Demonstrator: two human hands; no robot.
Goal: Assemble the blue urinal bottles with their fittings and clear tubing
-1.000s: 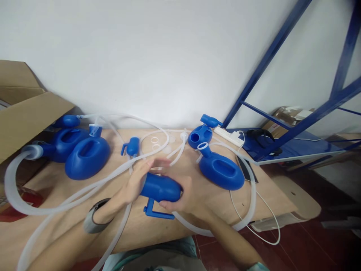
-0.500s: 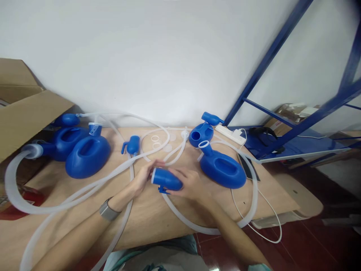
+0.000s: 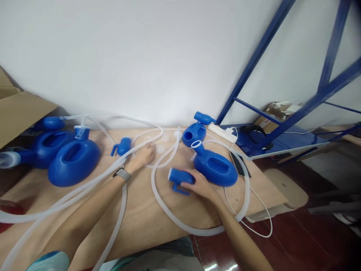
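My right hand (image 3: 201, 184) grips the rounded end of a small blue plastic urinal cup (image 3: 180, 175). Its white-rimmed mouth points left and its hooked handle hangs toward me. My left hand (image 3: 147, 153) reaches to the tabletop with fingers curled down; whatever is under the fingertips is hidden. Just beyond it lies a thin white ring (image 3: 147, 139), with clear round discs (image 3: 160, 149) to its right. Another blue cup with a handle (image 3: 124, 146) rests left of this hand. Right of my right hand lies a blue urinal bottle (image 3: 217, 169) with a white ring at its neck.
More blue bottles (image 3: 73, 162) stand at the left by a cardboard box (image 3: 25, 113). Long translucent hoses (image 3: 175, 218) loop across the table. At the back right are another blue bottle (image 3: 194, 133), a power strip (image 3: 222, 133), a dark phone (image 3: 239, 164) and a blue metal rack (image 3: 256, 56).
My left hand has left the blue cup's mouth and moved forward to the white rings, covering one. My right hand has shifted right with the cup, whose handle now shows fully. The view has turned slightly.
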